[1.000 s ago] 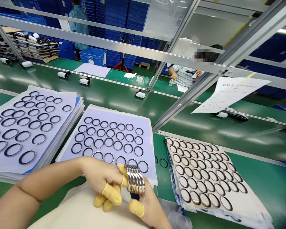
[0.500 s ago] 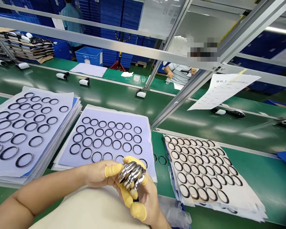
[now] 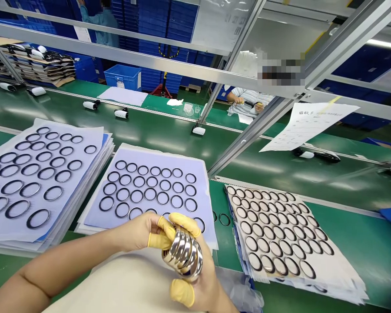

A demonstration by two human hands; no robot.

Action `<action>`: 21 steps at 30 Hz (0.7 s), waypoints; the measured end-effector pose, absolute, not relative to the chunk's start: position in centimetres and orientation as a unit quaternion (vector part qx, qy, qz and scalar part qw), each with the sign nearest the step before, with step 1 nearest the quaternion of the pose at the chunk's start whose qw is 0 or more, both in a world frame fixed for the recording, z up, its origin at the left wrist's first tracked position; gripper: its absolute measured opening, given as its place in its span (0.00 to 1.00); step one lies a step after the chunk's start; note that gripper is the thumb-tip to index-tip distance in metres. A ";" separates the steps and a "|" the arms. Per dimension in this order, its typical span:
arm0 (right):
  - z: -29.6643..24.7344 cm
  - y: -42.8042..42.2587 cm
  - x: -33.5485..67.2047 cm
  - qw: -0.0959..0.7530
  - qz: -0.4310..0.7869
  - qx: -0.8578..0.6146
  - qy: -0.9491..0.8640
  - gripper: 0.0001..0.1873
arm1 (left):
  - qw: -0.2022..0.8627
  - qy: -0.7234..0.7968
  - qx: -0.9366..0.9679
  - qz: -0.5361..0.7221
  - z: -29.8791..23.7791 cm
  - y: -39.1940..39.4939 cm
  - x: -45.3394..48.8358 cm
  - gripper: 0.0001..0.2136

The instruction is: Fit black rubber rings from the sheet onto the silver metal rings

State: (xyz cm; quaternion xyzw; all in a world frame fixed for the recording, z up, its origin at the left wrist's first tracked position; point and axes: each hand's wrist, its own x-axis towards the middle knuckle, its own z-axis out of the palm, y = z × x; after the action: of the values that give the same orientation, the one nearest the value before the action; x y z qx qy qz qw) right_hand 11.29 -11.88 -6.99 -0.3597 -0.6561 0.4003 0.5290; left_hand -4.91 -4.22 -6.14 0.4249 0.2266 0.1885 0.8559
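Observation:
A stack of shiny metal rings (image 3: 184, 255) sits in my right hand (image 3: 206, 271), whose fingers wrap around it from behind and below. Yellow finger cots cover fingertips on both hands. My left hand (image 3: 142, 232) meets the stack at its left end, thumb and fingertips closed on the edge of the rings. Just beyond my hands, rows of dark-rimmed rings (image 3: 150, 194) lie on a lilac sheet (image 3: 94, 215). The lower rows are partly hidden by my hands.
More rings lie on a stack of sheets (image 3: 93, 167) at left and on a brownish sheet stack (image 3: 337, 271) at right. Two loose rings sit between stacks. A metal frame post (image 3: 234, 148) rises ahead. Beyond the conveyor (image 3: 156, 130), a co-worker (image 3: 247, 102) handles something small.
The rings in my right hand have turned and now line up as a neat stack. My left fingers have curled onto their left end. The view has shifted slightly.

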 end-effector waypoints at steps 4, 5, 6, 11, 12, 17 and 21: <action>-7.3 -12.1 10.9 0.515 0.402 -0.357 -0.668 0.45 | 0.791 0.196 0.528 0.238 -5.7 -3.8 -5.8 0.13; -7.5 -12.1 10.9 0.504 0.407 -0.368 -0.667 0.43 | 0.751 0.199 0.571 0.266 -5.5 -3.6 -6.1 0.13; -7.6 -12.0 10.9 0.492 0.412 -0.381 -0.665 0.39 | 0.707 0.203 0.610 0.295 -5.4 -3.4 -6.3 0.13; -8.6 -10.8 11.6 0.519 0.446 -0.445 -0.577 0.19 | 0.581 0.245 0.692 0.352 -5.4 -2.6 -6.5 0.08; -8.9 -10.4 11.9 0.540 0.458 -0.454 -0.541 0.17 | 0.575 0.257 0.693 0.351 -5.5 -2.4 -6.3 0.07; -11.7 -8.3 12.6 0.540 0.587 -0.436 -0.416 0.19 | 0.568 0.327 0.678 0.333 -7.1 -1.4 -4.4 0.08; -14.1 -6.3 12.7 0.485 0.599 -0.463 -0.438 0.31 | 0.524 0.376 0.699 0.308 -8.9 -0.1 -3.1 0.12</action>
State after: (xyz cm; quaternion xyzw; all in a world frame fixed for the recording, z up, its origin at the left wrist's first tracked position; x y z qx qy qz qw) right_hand 12.72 -6.32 -14.13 -0.4631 -0.4380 0.5990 0.4846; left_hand -3.08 -0.06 -8.94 0.6992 0.3765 0.3082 0.5238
